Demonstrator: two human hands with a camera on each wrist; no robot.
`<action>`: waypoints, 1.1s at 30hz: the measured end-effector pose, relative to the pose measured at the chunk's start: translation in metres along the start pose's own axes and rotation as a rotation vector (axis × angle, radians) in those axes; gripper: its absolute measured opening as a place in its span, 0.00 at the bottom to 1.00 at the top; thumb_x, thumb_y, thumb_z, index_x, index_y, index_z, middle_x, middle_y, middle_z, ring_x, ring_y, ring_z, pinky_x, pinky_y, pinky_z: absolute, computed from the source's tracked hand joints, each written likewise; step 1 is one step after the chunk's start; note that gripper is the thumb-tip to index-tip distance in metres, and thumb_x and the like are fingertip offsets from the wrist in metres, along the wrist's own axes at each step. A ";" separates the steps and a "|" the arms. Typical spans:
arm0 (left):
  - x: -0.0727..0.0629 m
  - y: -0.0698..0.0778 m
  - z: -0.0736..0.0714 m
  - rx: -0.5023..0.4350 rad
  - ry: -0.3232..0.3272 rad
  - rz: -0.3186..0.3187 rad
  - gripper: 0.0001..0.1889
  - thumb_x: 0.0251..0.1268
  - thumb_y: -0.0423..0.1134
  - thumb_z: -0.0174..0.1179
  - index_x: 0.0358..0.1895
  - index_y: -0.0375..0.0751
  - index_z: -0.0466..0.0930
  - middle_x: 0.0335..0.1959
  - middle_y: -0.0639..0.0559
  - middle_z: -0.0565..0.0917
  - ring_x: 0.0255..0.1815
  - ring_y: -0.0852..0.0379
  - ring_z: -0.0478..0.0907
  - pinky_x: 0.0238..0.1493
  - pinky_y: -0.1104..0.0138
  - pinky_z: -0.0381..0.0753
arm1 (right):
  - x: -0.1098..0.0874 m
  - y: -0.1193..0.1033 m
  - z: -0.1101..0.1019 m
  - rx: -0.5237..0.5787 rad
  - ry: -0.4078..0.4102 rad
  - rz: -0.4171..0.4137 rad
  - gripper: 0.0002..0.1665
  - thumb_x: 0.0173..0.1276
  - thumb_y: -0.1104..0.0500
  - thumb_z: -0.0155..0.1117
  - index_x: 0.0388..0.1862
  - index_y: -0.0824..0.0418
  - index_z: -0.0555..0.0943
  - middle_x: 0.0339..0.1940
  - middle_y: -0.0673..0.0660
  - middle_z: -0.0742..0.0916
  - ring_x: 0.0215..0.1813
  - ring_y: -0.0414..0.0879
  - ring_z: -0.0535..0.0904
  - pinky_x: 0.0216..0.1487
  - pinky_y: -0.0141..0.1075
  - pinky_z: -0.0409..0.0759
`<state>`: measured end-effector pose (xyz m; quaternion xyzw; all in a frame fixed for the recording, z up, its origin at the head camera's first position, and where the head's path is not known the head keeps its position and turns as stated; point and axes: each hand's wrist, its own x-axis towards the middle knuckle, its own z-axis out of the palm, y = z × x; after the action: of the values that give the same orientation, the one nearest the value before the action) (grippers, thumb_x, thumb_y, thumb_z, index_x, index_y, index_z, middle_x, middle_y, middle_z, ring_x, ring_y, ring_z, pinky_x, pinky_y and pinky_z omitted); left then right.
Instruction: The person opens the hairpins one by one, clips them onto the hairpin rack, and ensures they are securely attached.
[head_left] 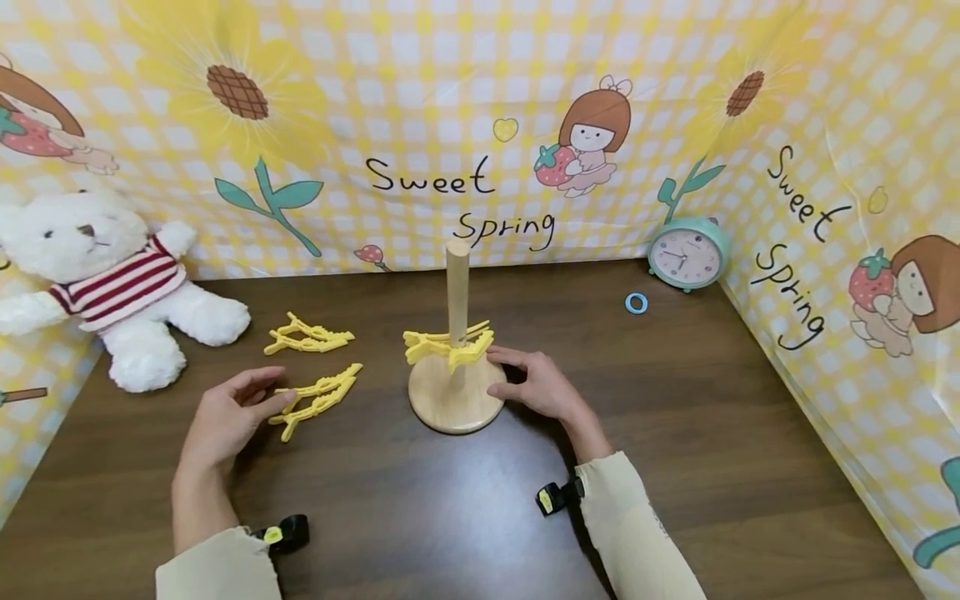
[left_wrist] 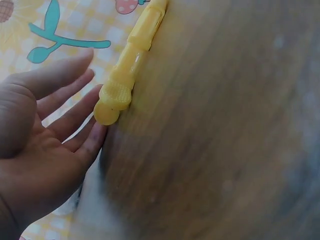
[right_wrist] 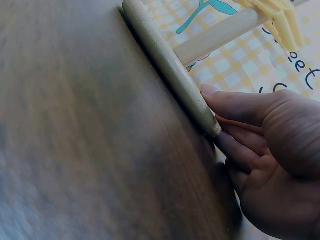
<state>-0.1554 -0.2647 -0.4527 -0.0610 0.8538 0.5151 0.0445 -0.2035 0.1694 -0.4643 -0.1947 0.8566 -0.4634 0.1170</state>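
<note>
Yellow plastic hair clips lie on the table in two groups, the farther clips (head_left: pixel 311 340) just behind the nearer ones (head_left: pixel 322 400). My left hand (head_left: pixel 232 417) is beside the nearer group, fingers loosely bent. In the left wrist view, its fingertips are right at the rounded end of a clip (left_wrist: pixel 117 95), with the thumb apart from it. A wooden stand (head_left: pixel 457 408) with a round base and upright post stands in the middle, more yellow clips (head_left: pixel 450 346) around its post. My right hand (head_left: pixel 543 385) pinches the base's right edge, thumb (right_wrist: pixel 235 105) on top.
A white teddy bear (head_left: pixel 120 292) in a striped shirt sits at the back left. At the back right stand a mint alarm clock (head_left: pixel 686 254) and, in front of it, a small blue ring (head_left: pixel 636 303). Patterned cloth walls (head_left: pixel 420 100) border the table.
</note>
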 end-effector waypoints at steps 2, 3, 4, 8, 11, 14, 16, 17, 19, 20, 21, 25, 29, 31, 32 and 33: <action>-0.003 -0.002 -0.001 0.023 -0.013 -0.008 0.34 0.67 0.49 0.69 0.70 0.33 0.72 0.67 0.39 0.74 0.64 0.57 0.71 0.49 0.84 0.72 | -0.001 0.000 0.003 0.005 0.005 0.003 0.34 0.66 0.59 0.75 0.70 0.63 0.77 0.72 0.57 0.77 0.76 0.52 0.66 0.73 0.48 0.66; -0.004 -0.003 -0.002 0.030 -0.016 -0.011 0.34 0.67 0.49 0.69 0.70 0.34 0.72 0.67 0.39 0.74 0.64 0.57 0.71 0.49 0.84 0.72 | -0.001 0.000 0.005 0.007 0.008 0.003 0.34 0.66 0.59 0.75 0.70 0.63 0.77 0.71 0.57 0.77 0.75 0.52 0.66 0.73 0.48 0.66; -0.002 -0.002 -0.002 0.031 -0.015 -0.008 0.33 0.67 0.48 0.69 0.70 0.34 0.72 0.67 0.40 0.75 0.64 0.58 0.71 0.49 0.84 0.72 | 0.000 0.000 0.004 0.004 0.012 -0.001 0.34 0.66 0.59 0.75 0.69 0.63 0.77 0.71 0.57 0.77 0.75 0.51 0.66 0.73 0.48 0.66; 0.002 -0.002 -0.001 0.074 -0.002 0.008 0.32 0.67 0.47 0.70 0.69 0.35 0.74 0.67 0.40 0.75 0.59 0.62 0.71 0.46 0.84 0.72 | 0.002 -0.001 -0.001 -0.002 0.009 -0.008 0.33 0.66 0.59 0.74 0.70 0.63 0.77 0.71 0.56 0.77 0.75 0.51 0.66 0.73 0.48 0.66; 0.005 -0.003 0.001 0.107 0.003 0.028 0.31 0.68 0.47 0.69 0.68 0.35 0.74 0.66 0.36 0.75 0.57 0.62 0.71 0.44 0.83 0.72 | 0.001 0.000 -0.001 0.008 0.011 -0.003 0.34 0.67 0.58 0.74 0.70 0.63 0.77 0.72 0.56 0.77 0.76 0.51 0.66 0.73 0.48 0.66; 0.007 -0.005 0.004 0.110 0.015 0.030 0.30 0.68 0.47 0.68 0.68 0.34 0.75 0.64 0.35 0.76 0.53 0.64 0.73 0.42 0.81 0.74 | -0.001 0.000 0.001 0.012 0.006 0.003 0.34 0.67 0.59 0.74 0.70 0.63 0.76 0.72 0.56 0.77 0.76 0.52 0.66 0.72 0.49 0.66; 0.007 -0.006 0.004 0.112 0.031 0.024 0.30 0.68 0.46 0.69 0.67 0.33 0.76 0.62 0.35 0.77 0.48 0.67 0.73 0.41 0.81 0.75 | -0.002 0.001 0.002 0.011 0.000 0.002 0.34 0.67 0.58 0.74 0.70 0.64 0.76 0.72 0.56 0.77 0.76 0.52 0.65 0.72 0.49 0.67; 0.007 -0.006 0.004 0.112 0.039 0.022 0.29 0.68 0.46 0.69 0.66 0.32 0.76 0.61 0.35 0.77 0.47 0.69 0.73 0.40 0.81 0.75 | -0.002 0.001 0.003 0.011 0.000 -0.004 0.34 0.67 0.59 0.74 0.70 0.64 0.76 0.72 0.56 0.77 0.76 0.52 0.65 0.72 0.49 0.67; 0.008 -0.006 0.004 0.123 0.057 0.022 0.29 0.67 0.46 0.69 0.65 0.32 0.77 0.59 0.36 0.77 0.43 0.71 0.72 0.39 0.80 0.75 | -0.001 0.001 0.004 0.013 0.004 -0.009 0.34 0.67 0.59 0.74 0.70 0.64 0.76 0.72 0.56 0.77 0.76 0.52 0.66 0.72 0.49 0.67; 0.007 -0.006 0.003 0.132 0.063 0.023 0.29 0.67 0.46 0.70 0.65 0.31 0.77 0.58 0.36 0.77 0.42 0.72 0.72 0.38 0.80 0.75 | -0.001 0.001 0.005 0.013 0.007 -0.013 0.34 0.67 0.59 0.74 0.70 0.64 0.76 0.72 0.57 0.77 0.76 0.52 0.66 0.72 0.49 0.67; 0.007 -0.006 0.003 0.141 0.067 0.023 0.29 0.66 0.46 0.70 0.64 0.31 0.78 0.57 0.36 0.78 0.41 0.73 0.72 0.38 0.80 0.75 | -0.001 0.001 0.005 0.011 0.009 -0.013 0.34 0.67 0.59 0.74 0.70 0.64 0.76 0.72 0.57 0.77 0.76 0.52 0.66 0.72 0.48 0.67; 0.009 -0.006 0.004 0.166 0.063 0.011 0.29 0.65 0.46 0.71 0.63 0.31 0.78 0.56 0.36 0.79 0.43 0.66 0.74 0.37 0.79 0.74 | -0.001 0.001 0.004 0.007 0.006 -0.004 0.34 0.67 0.59 0.74 0.70 0.64 0.76 0.72 0.56 0.77 0.75 0.51 0.66 0.72 0.48 0.67; 0.010 -0.003 0.004 0.188 0.032 0.005 0.30 0.65 0.45 0.71 0.64 0.30 0.77 0.58 0.32 0.78 0.52 0.48 0.75 0.38 0.78 0.73 | -0.001 0.000 0.002 0.008 0.006 -0.003 0.34 0.67 0.59 0.74 0.70 0.64 0.76 0.71 0.56 0.77 0.76 0.51 0.66 0.73 0.48 0.66; 0.008 -0.001 0.004 0.198 0.012 0.004 0.30 0.65 0.44 0.71 0.64 0.30 0.77 0.59 0.31 0.77 0.56 0.43 0.74 0.38 0.77 0.73 | -0.001 0.000 0.003 0.006 0.010 -0.007 0.34 0.67 0.59 0.74 0.70 0.65 0.76 0.71 0.56 0.78 0.75 0.51 0.67 0.73 0.48 0.66; 0.008 0.000 0.003 0.206 0.003 0.004 0.30 0.65 0.43 0.71 0.65 0.29 0.76 0.59 0.30 0.77 0.56 0.42 0.74 0.38 0.77 0.72 | -0.001 0.001 0.003 0.006 0.012 -0.012 0.34 0.67 0.59 0.74 0.69 0.65 0.76 0.71 0.56 0.78 0.75 0.51 0.67 0.73 0.48 0.66; 0.007 0.000 0.002 0.213 -0.005 0.001 0.29 0.65 0.42 0.71 0.64 0.29 0.76 0.58 0.30 0.77 0.56 0.42 0.74 0.38 0.77 0.72 | -0.001 0.001 0.004 0.004 0.013 -0.013 0.33 0.66 0.59 0.74 0.69 0.65 0.76 0.71 0.55 0.78 0.75 0.51 0.67 0.73 0.47 0.66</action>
<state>-0.1626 -0.2634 -0.4550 -0.0541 0.9037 0.4216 0.0523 -0.2010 0.1673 -0.4671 -0.1972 0.8550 -0.4672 0.1086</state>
